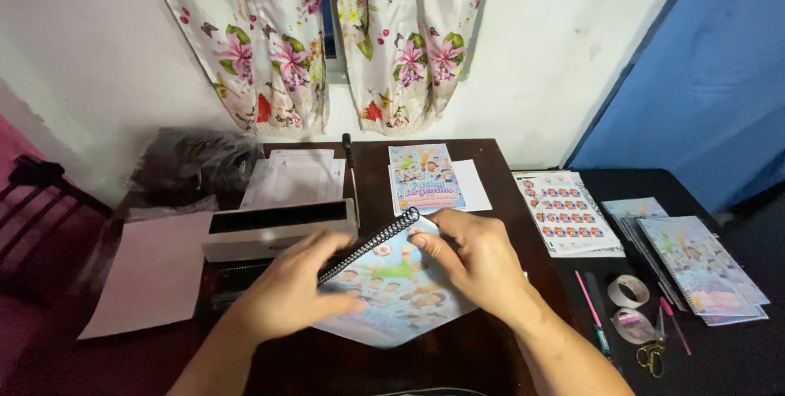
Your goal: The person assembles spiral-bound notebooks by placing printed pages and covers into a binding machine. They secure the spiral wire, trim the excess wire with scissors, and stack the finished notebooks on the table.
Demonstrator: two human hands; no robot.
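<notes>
left hand [294, 290] blurred, grip unclear | right hand [478, 261] flat on booklet [401, 294] | spiral [370, 245] runs lower-left to upper-right

Pastel cartoon-printed booklet [401, 290] with black spiral [368, 245] — white curtain [270, 36] with pink flowers — dark brown table [491, 167].
</notes>
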